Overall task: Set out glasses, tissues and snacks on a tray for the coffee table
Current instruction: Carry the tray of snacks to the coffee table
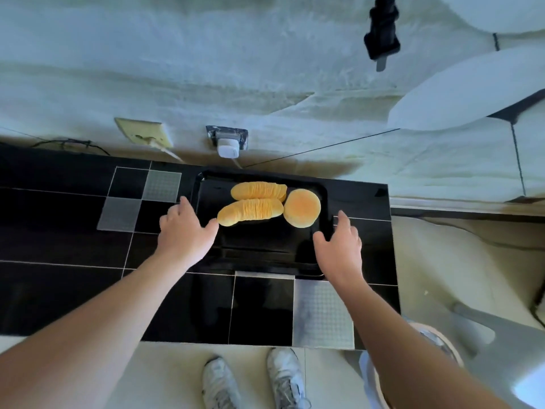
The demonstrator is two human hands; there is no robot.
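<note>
A black rectangular tray (259,255) lies on the black tiled counter, near the wall. On its far half lie two rows of stacked yellow crisps (253,203) side by side, and a round flat stack of crisps (302,208) to their right. My left hand (184,228) hovers at the tray's left edge, fingers spread, thumb close to the nearer crisp row. My right hand (340,246) is over the tray's right edge, fingers apart. Neither hand holds anything. No glasses or tissues are in view.
The counter (73,246) has black tiles with a few grey ones and ends just right of the tray. A white plug adapter (227,149) and a beige wall plate (144,132) sit on the wall behind. White chairs stand to the right, a basin lies below right.
</note>
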